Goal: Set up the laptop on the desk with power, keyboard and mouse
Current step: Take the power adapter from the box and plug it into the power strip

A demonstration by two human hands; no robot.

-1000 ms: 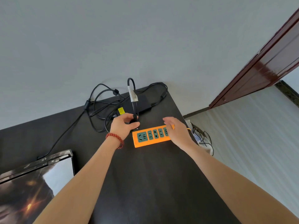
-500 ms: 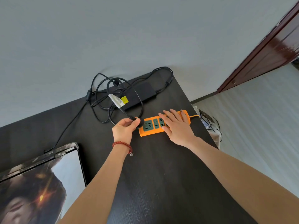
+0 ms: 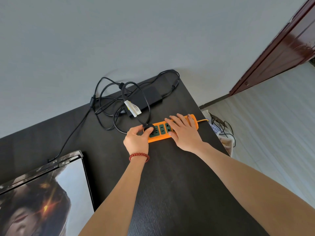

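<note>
The right hand [image 3: 185,132] lies flat, fingers straight, pinning the orange power strip [image 3: 167,129] near the desk's [image 3: 170,184] far right corner so the left hand [image 3: 137,139], pinching the black plug [image 3: 149,129], can seat it in the end socket

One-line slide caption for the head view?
Left hand pinches black plug at orange power strip; right hand presses strip flat.

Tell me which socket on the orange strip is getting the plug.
The end socket farthest from the strip's orange cord: the left hand presses the black plug there. The middle sockets on the power strip sit bare; the right hand covers the rest.
</note>
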